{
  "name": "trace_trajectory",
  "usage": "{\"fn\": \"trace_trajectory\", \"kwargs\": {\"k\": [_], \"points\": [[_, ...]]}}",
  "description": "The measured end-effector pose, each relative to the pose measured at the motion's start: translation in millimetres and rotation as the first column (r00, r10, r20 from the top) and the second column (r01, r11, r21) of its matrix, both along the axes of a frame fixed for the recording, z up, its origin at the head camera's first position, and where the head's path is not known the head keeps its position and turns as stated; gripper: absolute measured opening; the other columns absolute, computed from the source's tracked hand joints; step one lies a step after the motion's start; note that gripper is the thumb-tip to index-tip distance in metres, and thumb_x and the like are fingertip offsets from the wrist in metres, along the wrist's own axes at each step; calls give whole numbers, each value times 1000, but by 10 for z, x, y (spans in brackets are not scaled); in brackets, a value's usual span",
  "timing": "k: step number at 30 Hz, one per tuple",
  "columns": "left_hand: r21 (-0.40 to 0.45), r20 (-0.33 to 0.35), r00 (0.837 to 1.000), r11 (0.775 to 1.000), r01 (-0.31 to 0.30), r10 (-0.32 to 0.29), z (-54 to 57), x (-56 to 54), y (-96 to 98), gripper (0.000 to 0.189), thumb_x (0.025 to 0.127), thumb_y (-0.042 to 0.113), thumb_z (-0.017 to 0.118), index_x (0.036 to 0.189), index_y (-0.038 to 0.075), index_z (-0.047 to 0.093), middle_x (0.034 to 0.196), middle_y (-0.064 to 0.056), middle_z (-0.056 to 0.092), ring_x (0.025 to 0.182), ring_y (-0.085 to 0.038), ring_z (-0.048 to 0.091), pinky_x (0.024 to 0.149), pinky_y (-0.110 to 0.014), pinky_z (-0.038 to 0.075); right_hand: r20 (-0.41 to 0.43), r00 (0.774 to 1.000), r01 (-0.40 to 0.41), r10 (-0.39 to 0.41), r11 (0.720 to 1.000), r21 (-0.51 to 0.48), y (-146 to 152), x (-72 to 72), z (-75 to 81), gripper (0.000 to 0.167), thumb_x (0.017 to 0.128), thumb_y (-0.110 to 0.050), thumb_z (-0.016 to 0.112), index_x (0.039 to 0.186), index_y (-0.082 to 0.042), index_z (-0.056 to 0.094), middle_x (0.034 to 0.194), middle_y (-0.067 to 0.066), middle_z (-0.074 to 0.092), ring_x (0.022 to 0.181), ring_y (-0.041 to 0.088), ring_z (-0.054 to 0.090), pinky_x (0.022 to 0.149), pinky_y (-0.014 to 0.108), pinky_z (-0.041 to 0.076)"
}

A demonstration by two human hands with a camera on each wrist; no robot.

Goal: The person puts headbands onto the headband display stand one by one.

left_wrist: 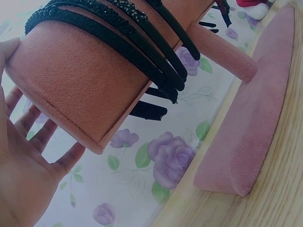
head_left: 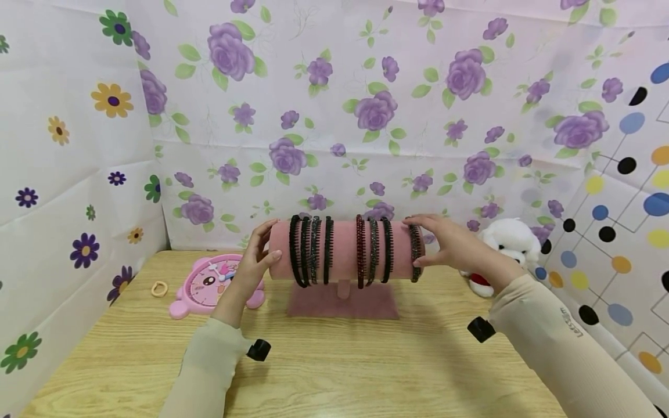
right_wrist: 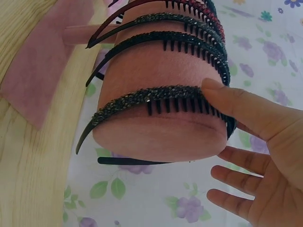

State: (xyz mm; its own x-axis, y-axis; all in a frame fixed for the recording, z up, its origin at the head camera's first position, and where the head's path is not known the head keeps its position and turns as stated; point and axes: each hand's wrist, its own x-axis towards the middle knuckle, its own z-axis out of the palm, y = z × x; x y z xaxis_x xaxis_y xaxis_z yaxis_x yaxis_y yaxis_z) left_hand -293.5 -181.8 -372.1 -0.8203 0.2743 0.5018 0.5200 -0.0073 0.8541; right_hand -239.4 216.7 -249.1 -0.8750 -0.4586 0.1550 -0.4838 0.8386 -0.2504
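A pink velvety headband stand (head_left: pixel 343 249), a horizontal roll on a flat base, carries several toothed headbands, mostly black or dark glittery, plus a red one (head_left: pixel 360 251). At the roll's left end, my left hand (head_left: pixel 254 262) grips it, thumb in front and fingers round the far side; the left wrist view shows the fingers behind the roll's edge (left_wrist: pixel 78 146). My right hand (head_left: pixel 444 241) is at the other end, its thumb on the outermost dark glittery headband (right_wrist: pixel 151 94). In the right wrist view some of its fingers (right_wrist: pixel 232 203) spread behind the roll, clear of it.
On the wooden table (head_left: pixel 334 366), a pink cartoon clock (head_left: pixel 206 284) lies left of the stand, with a small tan ring (head_left: pixel 159 288) beside it. A white plush dog (head_left: pixel 509 241) sits behind my right forearm. Flowered and dotted sheets (head_left: pixel 334 116) enclose the table.
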Motion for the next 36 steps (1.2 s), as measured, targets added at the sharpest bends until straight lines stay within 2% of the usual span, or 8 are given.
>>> {"fn": "trace_trajectory", "kwargs": {"k": [5, 14, 22, 36], "points": [[3, -2, 1000, 1000, 5, -5, -4, 2, -1, 62, 94, 10, 48, 150, 21, 26, 155, -6, 28, 137, -6, 31, 104, -25, 33, 2, 1000, -4, 4, 1000, 3, 20, -27, -38, 76, 79, -26, 79, 144, -23, 41, 150, 16, 39, 134, 39, 41, 102, 59, 39], [3, -1, 1000, 1000, -3, 3, 12, 19, 11, 62, 94, 10, 48, 150, 22, 26, 155, -7, 29, 135, -5, 33, 101, -21, 35, 17, 1000, 22, -22, 1000, 0, 13, -66, -45, 73, 79, -28, 78, 143, -22, 42, 150, 14, 41, 135, 37, 41, 104, 57, 38], [-1, -2, 1000, 1000, -8, 8, 17, 28, 15, 62, 94, 8, 47, 151, 22, 25, 155, -6, 29, 136, -5, 32, 102, -23, 34, 11, 999, 49, -49, 999, 6, -21, -79, -47, 74, 79, -33, 78, 143, -25, 43, 148, 11, 45, 120, 35, 55, 98, 55, 43], [-6, -2, 1000, 1000, -12, 12, 7, 28, 12, 62, 94, 9, 48, 150, 22, 26, 155, -5, 29, 136, -5, 31, 103, -25, 33, 41, 999, 13, -11, 998, -54, -101, -112, -42, 71, 79, -30, 79, 141, -22, 45, 144, 9, 48, 129, 33, 49, 103, 54, 40]]}}
